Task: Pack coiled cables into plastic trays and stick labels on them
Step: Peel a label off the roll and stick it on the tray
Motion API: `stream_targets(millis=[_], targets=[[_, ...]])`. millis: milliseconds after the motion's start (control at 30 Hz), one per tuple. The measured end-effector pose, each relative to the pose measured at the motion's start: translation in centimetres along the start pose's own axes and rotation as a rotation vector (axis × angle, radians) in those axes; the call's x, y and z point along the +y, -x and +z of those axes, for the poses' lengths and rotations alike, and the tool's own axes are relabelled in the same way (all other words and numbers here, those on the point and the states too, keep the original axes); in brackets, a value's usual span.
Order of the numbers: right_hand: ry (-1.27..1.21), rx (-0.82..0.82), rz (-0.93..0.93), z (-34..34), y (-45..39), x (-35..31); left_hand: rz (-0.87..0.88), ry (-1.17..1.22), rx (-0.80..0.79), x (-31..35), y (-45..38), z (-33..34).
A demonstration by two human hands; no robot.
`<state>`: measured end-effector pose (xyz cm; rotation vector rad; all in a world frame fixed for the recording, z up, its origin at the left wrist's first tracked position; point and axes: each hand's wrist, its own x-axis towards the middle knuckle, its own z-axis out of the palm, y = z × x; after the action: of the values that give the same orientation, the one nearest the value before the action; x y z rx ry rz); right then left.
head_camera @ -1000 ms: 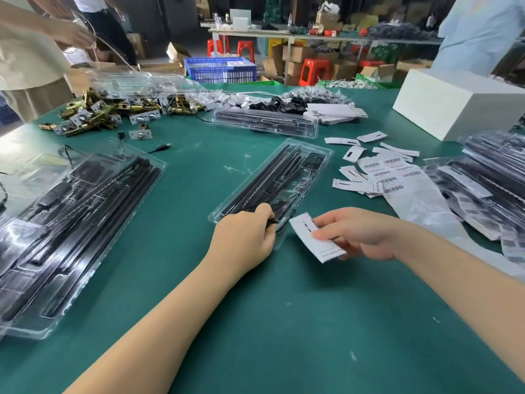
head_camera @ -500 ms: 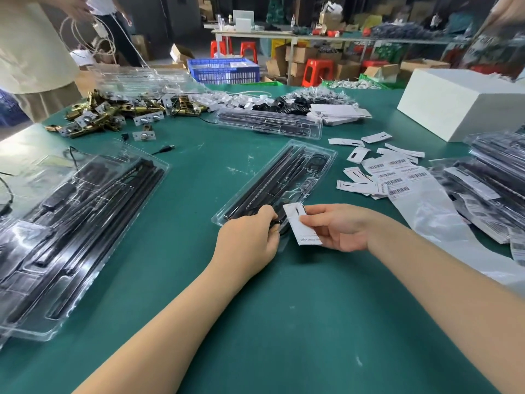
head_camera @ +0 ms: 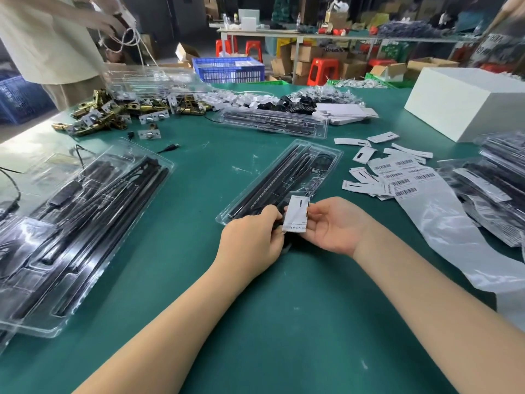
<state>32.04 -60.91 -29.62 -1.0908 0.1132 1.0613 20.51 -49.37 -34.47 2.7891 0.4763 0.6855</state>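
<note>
Label (head_camera: 295,213) now raised over the near end of the clear plastic tray (head_camera: 279,177), no longer out to the right above the green table (head_camera: 255,322) as a second ago. Right hand (head_camera: 331,224) drawn in leftward, palm up, thumb and fingers pinching the label's right edge. Left hand (head_camera: 252,240) much where it was at the tray's near end, fingers curled at the label's left edge and the tray's rim; whether gripping the label, the tray or both, cannot tell. Black rods and coiled cable (head_camera: 321,162) packed inside the tray, which lies slantwise at mid-table as before. Loose labels (head_camera: 360,155) and barcode sheet (head_camera: 397,177) unmoved to the right, beside a pile of filled trays (head_camera: 494,177). Larger stack of trays (head_camera: 71,223) at the left, another tray (head_camera: 272,120) farther back. Other person's hands (head_camera: 108,21) at upper left now lifted higher with a white cord (head_camera: 127,41).
</note>
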Motion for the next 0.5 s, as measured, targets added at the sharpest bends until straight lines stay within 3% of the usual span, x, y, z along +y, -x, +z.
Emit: stream_targets(millis=[500], targets=[[0.07,0.155,-0.143,1.7,-0.6,1.3,-0.021,0.006,-0.003,0.0,0.0,-0.1]])
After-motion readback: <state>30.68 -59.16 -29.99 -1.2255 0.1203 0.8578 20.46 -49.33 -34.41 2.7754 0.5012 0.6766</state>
